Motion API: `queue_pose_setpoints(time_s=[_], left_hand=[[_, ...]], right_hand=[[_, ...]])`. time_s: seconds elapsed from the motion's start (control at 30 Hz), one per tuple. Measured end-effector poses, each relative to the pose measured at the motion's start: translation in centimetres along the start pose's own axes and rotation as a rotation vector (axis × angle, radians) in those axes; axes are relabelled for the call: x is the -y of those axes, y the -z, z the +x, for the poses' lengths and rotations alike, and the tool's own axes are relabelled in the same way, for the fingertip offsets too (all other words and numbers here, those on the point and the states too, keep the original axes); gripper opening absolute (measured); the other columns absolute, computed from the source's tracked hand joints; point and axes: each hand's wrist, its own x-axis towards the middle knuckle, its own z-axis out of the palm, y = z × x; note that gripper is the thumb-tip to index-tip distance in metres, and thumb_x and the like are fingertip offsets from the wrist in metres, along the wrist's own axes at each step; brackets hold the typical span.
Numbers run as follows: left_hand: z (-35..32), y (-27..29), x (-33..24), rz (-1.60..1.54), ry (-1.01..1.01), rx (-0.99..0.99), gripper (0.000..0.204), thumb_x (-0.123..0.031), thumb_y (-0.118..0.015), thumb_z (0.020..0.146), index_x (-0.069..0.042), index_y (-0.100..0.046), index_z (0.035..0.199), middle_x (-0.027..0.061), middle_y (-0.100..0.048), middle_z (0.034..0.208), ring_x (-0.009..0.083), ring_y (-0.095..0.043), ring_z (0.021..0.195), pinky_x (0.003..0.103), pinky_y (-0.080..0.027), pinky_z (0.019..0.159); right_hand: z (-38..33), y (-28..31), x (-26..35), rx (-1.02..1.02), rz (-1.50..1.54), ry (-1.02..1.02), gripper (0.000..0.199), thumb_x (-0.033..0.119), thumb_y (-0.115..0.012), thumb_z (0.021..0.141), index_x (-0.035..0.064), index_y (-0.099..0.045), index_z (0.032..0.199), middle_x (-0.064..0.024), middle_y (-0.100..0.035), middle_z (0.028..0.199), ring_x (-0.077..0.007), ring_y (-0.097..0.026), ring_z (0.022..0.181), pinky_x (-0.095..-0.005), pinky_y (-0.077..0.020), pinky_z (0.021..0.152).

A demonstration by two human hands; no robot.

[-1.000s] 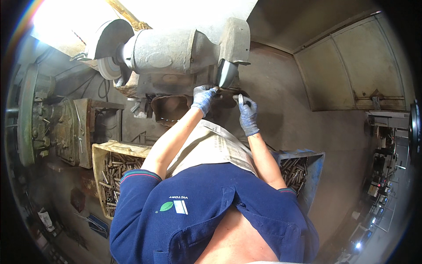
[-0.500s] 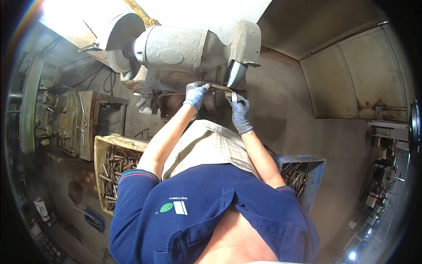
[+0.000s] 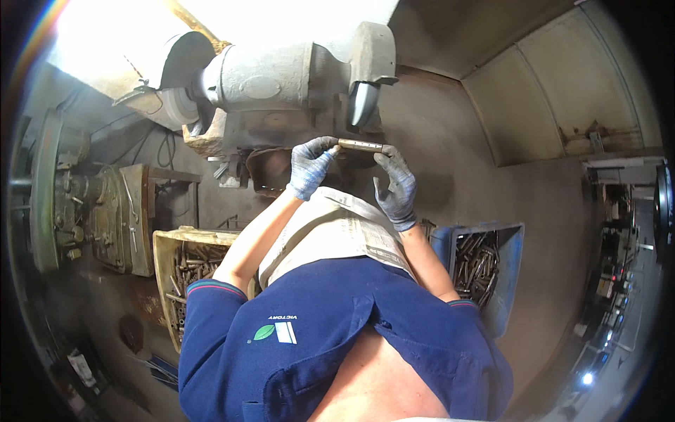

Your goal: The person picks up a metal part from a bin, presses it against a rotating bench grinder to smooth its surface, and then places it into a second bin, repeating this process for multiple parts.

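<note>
At the far left stands a dark, greenish machine point(image 3: 109, 218) with a large wheel point(image 3: 46, 190) on its outer side. To its right and lower down, a cream-coloured crate point(image 3: 164, 271) holds a heap of short metal pieces point(image 3: 195, 266). Above the crate, the left wheel point(image 3: 179, 107) of a grey bench grinder point(image 3: 264, 81) sits under its curved guard, and the grinder's body reaches rightward to a second guarded wheel point(image 3: 363, 103). Just below that body, the person's gloved left hand point(image 3: 307, 172) is closed in a pinch on the left end of a slim metal rod point(image 3: 361, 145). The rod lies nearly level between the two hands, below the right wheel and apart from it. A pale printed sheet point(image 3: 337, 232) covers the person's lap beneath. The gloved right hand point(image 3: 399, 188) is half open, its thumb apart from its fingers, with the fingertips at the rod's right end; how firmly they touch cannot be told. Farther right, a blue crate point(image 3: 510, 274) holds more metal pieces, and tall panels point(image 3: 562, 91) stand beyond it.
</note>
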Motion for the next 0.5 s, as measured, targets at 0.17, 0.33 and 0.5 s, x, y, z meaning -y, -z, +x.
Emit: queue_pose_setpoints(time_s=[0.17,0.33,0.5], left_hand=[[-0.8,-1.1,-1.2,0.159,-0.042,0.137,0.016,-0.003,-0.065,0.082,0.004,-0.065,0.096,0.0073,-0.068,0.084,0.0082,-0.060,0.074,0.023,-0.051,0.069],[-0.7,-0.5,1.0,0.208,0.059,0.198,0.018,-0.005,-0.067,0.080,0.004,-0.066,0.096,0.0068,-0.067,0.084,0.0088,-0.059,0.073,0.023,-0.049,0.068],[-1.9,1.0,1.5,0.217,0.108,0.178,0.019,-0.008,-0.064,0.084,0.005,-0.063,0.098,0.0089,-0.066,0.079,0.0077,-0.052,0.053,0.021,-0.042,0.048]], right_hand=[[-1.7,2.9,2.4,-0.034,-0.154,0.065,0.040,0.016,-0.068,0.074,-0.0013,-0.062,0.109,-0.0193,-0.057,0.116,-0.0325,-0.054,0.112,-0.0389,-0.0410,0.097],[-5.4,7.0,4.3,-0.149,-0.321,-0.043,0.044,0.011,-0.070,0.070,0.0000,-0.062,0.111,-0.0186,-0.054,0.121,-0.0313,-0.054,0.113,-0.0379,-0.0408,0.098],[-13.8,12.7,4.4,-0.370,-0.411,-0.483,0.040,0.018,-0.073,0.070,0.0006,-0.061,0.105,-0.0160,-0.058,0.112,-0.0278,-0.060,0.098,-0.0360,-0.0481,0.087]])
